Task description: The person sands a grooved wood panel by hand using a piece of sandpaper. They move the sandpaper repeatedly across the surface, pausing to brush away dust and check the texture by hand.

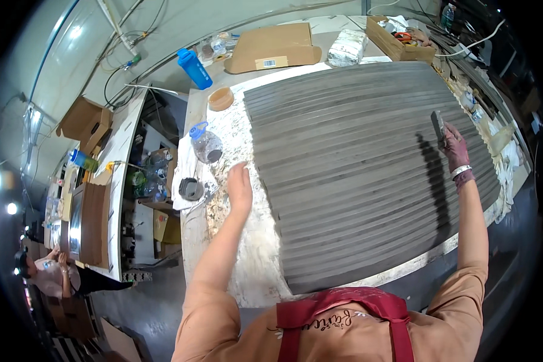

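Observation:
A large ribbed grey panel (pixel 356 163) lies on a worktable, its grooves running roughly left to right. Over the panel's right side, my right hand (pixel 457 151), in a dark red glove, grips a narrow grey block (pixel 437 125). The block casts a long shadow across the ribs. Bare and with its fingers stretched out, my left hand (pixel 240 188) is beside the panel's left edge, over the white-stained cover (pixel 253 241), holding nothing. Just beyond it stands a clear bottle (pixel 206 145) with a blue cap, and to its left is a small dark cup (pixel 190 189).
Farther back are an amber round tub (pixel 221 99), a blue bottle (pixel 194 69), flattened cardboard (pixel 274 45), a wrapped bundle (pixel 347 48) and a wooden tool box (pixel 401 42). At far left, another person (pixel 51 274) stands by a second bench (pixel 117 211).

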Available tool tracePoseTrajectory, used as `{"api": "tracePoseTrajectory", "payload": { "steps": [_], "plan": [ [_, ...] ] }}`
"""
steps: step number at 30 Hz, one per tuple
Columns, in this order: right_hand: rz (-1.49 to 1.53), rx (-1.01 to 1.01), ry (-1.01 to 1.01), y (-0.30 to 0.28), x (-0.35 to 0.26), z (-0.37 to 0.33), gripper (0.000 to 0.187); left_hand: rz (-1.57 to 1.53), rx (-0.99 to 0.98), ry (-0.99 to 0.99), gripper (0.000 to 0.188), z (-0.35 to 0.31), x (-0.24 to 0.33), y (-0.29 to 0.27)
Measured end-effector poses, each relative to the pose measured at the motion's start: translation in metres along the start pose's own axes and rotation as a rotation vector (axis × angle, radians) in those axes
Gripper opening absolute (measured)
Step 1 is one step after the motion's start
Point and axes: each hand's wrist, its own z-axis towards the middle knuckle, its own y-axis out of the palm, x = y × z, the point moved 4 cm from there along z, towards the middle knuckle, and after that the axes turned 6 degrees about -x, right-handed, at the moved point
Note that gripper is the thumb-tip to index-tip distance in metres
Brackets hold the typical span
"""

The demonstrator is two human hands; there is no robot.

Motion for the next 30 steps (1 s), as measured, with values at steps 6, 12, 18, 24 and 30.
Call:
{"api": "tracePoseTrajectory", "payload": {
  "steps": [6, 12, 18, 24, 30],
  "plan": [
    [-0.282, -0.26, -0.332, 0.07, 0.0, -0.006, 0.043, 0.034, 0.019, -0.053, 0.025, -0.055, 0.01, 0.007],
    [-0.725, -0.522, -0.421, 0.122, -0.015, -0.009, 0.031, 0.301, 0.037, -0.022, 0.031, -0.067, 0.017, 0.023],
    [-0.965, -0.305, -0.804, 0.221, -0.014, 0.067, 0.039, 0.403, 0.009, -0.059, 0.029, -0.062, 0.03, 0.027],
    [-0.577, -0.574, -0.509, 0.357, 0.027, 0.118, 0.065, 0.406, -0.013, -0.045, 0.03, -0.053, 0.033, 0.034],
    [-1.16, -0.411, -0.772, 0.229, 0.021, 0.195, 0.036, 0.414, -0.033, -0.118, 0.034, -0.067, 0.03, 0.024]
  ]
}}
